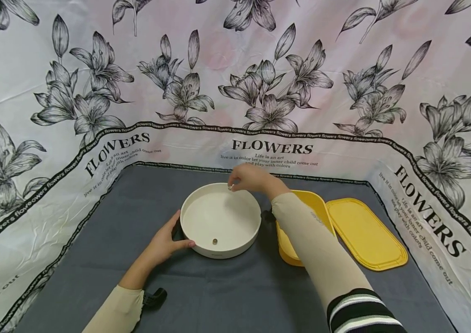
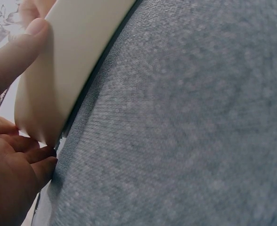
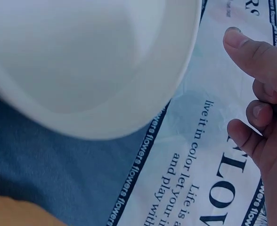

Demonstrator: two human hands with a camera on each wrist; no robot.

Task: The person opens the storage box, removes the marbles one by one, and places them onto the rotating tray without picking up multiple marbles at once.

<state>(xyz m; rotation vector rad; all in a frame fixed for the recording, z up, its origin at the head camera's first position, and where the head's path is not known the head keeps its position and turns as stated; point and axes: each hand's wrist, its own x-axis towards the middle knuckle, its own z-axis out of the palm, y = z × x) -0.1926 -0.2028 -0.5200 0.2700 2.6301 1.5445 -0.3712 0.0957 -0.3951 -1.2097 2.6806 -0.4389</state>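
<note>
A round, shallow white bowl (image 1: 220, 219) stands on the grey cloth. My left hand (image 1: 164, 240) grips its left side, thumb by the near rim and fingers against the wall; the left wrist view shows thumb (image 2: 23, 52) and fingertips on the bowl's outside (image 2: 68, 61). Over the far rim, my right hand (image 1: 250, 178) pinches a tiny pale object (image 1: 230, 187), too small to identify. In the right wrist view this hand (image 3: 265, 94) appears beside the bowl with its lower fingers curled. One small brownish round piece (image 1: 214, 241) lies inside the bowl near the front.
Right of the bowl, a yellow container (image 1: 289, 254) stands partly hidden under my right forearm. Its contents cannot be seen. A flat yellow lid (image 1: 366, 233) lies farther right. Flower-printed white cloth (image 1: 273, 157) rises behind and around the grey cloth (image 1: 106, 240).
</note>
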